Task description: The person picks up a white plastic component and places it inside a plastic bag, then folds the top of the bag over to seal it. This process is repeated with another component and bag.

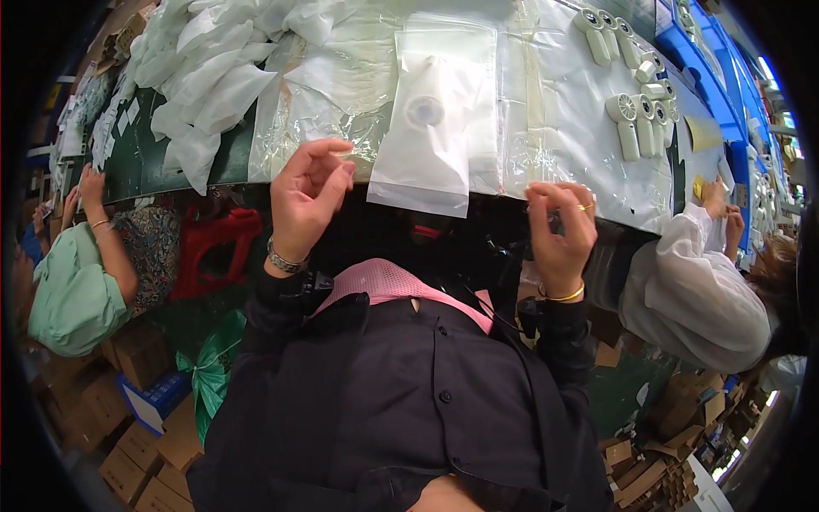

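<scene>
Beside a frosted plastic pouch (420, 166), best kept flat and square, left hand (300, 196) at eight o'clock and right hand (565, 229) at four curl their fingers (320, 148), any grasp unclear.

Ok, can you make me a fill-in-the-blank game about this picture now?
1. The frosted bag lies ____ the left hand and the right hand.
2. The white fan-like gadgets on the table lie to the ____ of that bag.
3. The big plastic crate behind those gadgets is coloured ____.
4. The shiny tied bundle at lower left is coloured ____.

Missing words: between; right; blue; green.
</scene>
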A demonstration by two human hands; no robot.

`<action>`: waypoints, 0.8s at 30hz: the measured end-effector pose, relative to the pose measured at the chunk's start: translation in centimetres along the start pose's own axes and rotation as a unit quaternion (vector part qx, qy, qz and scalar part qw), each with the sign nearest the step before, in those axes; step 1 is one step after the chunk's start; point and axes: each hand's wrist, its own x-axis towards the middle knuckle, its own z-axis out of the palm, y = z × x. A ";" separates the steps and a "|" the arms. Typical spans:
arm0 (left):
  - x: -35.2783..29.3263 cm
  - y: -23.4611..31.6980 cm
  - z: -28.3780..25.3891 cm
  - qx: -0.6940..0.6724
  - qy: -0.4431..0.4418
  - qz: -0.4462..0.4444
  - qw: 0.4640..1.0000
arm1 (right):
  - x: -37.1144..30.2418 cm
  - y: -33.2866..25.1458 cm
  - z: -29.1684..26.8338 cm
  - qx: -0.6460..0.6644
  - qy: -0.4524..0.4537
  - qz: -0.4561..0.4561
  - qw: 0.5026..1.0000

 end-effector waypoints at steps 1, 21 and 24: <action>0.2 0.3 0.6 0.097 0.020 0.107 0.989 | -0.4 -0.1 0.6 0.027 -0.018 0.003 0.999; 4.4 0.0 2.7 0.334 -0.034 0.383 0.860 | 3.2 -2.2 6.9 0.158 -0.024 0.001 0.987; 4.9 -0.6 4.1 0.315 0.029 0.373 0.872 | 3.6 -2.7 7.6 0.171 0.004 0.060 0.983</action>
